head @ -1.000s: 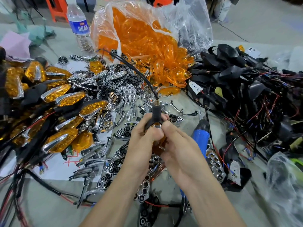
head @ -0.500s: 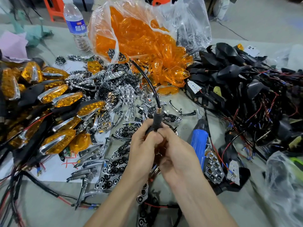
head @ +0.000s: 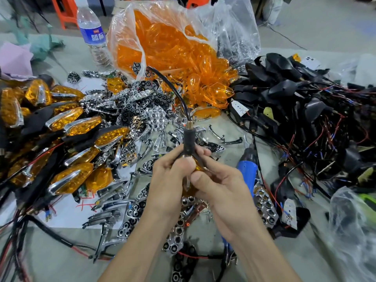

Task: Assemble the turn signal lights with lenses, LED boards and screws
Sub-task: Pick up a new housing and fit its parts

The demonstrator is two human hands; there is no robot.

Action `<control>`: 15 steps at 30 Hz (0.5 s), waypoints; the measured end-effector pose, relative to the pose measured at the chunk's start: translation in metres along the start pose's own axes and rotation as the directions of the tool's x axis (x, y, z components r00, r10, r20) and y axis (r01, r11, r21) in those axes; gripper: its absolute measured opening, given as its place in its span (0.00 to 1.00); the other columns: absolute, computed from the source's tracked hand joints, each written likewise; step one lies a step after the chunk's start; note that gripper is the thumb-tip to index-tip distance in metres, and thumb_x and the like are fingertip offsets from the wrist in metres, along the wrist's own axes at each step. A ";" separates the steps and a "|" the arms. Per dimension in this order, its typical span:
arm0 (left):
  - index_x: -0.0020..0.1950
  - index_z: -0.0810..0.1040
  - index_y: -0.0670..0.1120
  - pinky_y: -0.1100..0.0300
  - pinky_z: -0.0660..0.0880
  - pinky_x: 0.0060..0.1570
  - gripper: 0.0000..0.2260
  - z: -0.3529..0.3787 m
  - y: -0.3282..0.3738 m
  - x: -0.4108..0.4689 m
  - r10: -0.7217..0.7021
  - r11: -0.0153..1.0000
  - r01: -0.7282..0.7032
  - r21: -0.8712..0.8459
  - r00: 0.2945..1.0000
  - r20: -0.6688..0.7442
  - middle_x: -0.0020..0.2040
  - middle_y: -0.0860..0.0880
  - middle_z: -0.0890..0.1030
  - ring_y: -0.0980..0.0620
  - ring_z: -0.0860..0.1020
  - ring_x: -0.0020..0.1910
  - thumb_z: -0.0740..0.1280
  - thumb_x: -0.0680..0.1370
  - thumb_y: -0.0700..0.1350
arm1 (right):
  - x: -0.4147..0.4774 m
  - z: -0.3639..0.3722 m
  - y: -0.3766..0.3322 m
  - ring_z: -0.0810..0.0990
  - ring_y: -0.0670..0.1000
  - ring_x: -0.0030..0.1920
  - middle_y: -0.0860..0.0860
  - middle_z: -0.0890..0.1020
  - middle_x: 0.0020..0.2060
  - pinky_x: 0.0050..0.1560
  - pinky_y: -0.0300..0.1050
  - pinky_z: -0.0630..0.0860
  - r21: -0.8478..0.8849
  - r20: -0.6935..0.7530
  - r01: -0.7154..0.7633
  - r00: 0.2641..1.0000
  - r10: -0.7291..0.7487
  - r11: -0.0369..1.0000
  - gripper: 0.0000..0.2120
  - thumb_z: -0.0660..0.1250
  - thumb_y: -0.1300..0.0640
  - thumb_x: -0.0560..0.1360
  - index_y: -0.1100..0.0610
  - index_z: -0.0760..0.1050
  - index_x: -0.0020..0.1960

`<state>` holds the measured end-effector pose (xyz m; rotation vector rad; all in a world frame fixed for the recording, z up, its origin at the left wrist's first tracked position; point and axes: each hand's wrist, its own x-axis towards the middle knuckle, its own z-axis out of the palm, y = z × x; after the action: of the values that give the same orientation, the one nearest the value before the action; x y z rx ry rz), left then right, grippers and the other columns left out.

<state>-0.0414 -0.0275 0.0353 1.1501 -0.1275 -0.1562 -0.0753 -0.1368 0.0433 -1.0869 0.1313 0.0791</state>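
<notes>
- Head view: the left hand [head: 168,176] and the right hand [head: 219,188] are meeting just below the middle of the frame. Both are curling their fingers round one black-stalked turn signal light with an amber lens [head: 188,141] and holding it above the grey table [head: 61,261].
- The light's rubber stalk is pointing towards 12 o'clock. A brass threaded tip is showing at its top, and a black sheathed cable [head: 175,88] is arching away from it towards 11 o'clock.
- The lens is sitting mostly hidden between the thumbs, so only an amber sliver is showing.
- A blue-handled electric screwdriver [head: 248,169] is lying at 3 o'clock from the hands, just beside the right hand.
- A heap of finished amber-and-chrome lights [head: 71,123] is filling the 9 o'clock side.
- Chrome honeycomb reflector plates [head: 154,117] are sprawling from 12 o'clock of the hands down under the forearms at 6 o'clock.
- A clear plastic bag of loose orange lenses [head: 162,47] is spilling open at 12 o'clock.
- A tangle of black housings with red and black wires [head: 295,102] is lying at 2 o'clock.
- A clear water bottle with a blue label [head: 91,31] is standing upright at 11 o'clock, just beside the bag.
</notes>
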 end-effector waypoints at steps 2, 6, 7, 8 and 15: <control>0.50 0.88 0.51 0.61 0.81 0.46 0.14 -0.004 0.002 0.004 -0.103 0.989 0.107 0.104 0.994 -0.035 0.52 0.49 0.88 0.53 0.85 0.49 0.71 0.67 0.49 | 0.004 0.008 0.010 0.84 0.53 0.57 0.53 0.87 0.55 0.57 0.49 0.81 0.076 -0.101 -0.084 0.991 0.092 0.994 0.17 0.70 0.65 0.75 0.52 0.85 0.61; 0.62 0.81 0.68 0.62 0.78 0.58 0.17 -0.022 0.001 0.006 -0.167 0.925 0.174 0.338 0.985 -0.049 0.59 0.62 0.84 0.62 0.82 0.59 0.71 0.73 0.59 | 0.014 0.015 0.020 0.85 0.56 0.60 0.58 0.87 0.57 0.60 0.48 0.81 0.328 -0.171 -0.133 0.965 0.198 0.935 0.15 0.70 0.60 0.73 0.59 0.85 0.59; 0.62 0.81 0.68 0.56 0.77 0.61 0.16 -0.024 -0.001 0.004 -0.172 0.918 0.176 0.354 0.984 -0.044 0.59 0.60 0.85 0.60 0.82 0.60 0.71 0.74 0.58 | 0.017 0.014 0.018 0.85 0.54 0.59 0.58 0.87 0.57 0.60 0.47 0.81 0.323 -0.181 -0.116 0.967 0.182 0.939 0.15 0.71 0.60 0.71 0.59 0.86 0.57; 0.62 0.82 0.66 0.51 0.77 0.63 0.16 -0.026 -0.002 0.002 -0.166 0.922 0.171 0.347 0.985 -0.045 0.59 0.57 0.86 0.57 0.83 0.60 0.72 0.74 0.56 | 0.019 0.011 0.016 0.86 0.53 0.57 0.57 0.87 0.56 0.60 0.47 0.80 0.281 -0.182 -0.102 0.971 0.157 0.954 0.13 0.71 0.61 0.72 0.59 0.86 0.55; 0.62 0.82 0.69 0.62 0.80 0.52 0.25 -0.037 0.008 -0.002 0.083 0.851 -0.022 0.524 0.992 -0.094 0.52 0.58 0.87 0.57 0.85 0.51 0.81 0.71 0.45 | 0.022 -0.016 -0.025 0.86 0.51 0.58 0.51 0.87 0.58 0.55 0.46 0.84 -0.120 -0.028 -0.026 0.999 0.023 0.992 0.22 0.68 0.69 0.80 0.51 0.77 0.69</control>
<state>-0.0364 0.0095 0.0278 1.6982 -0.1026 -0.0021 -0.0510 -0.1630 0.0549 -1.2068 0.1659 0.0953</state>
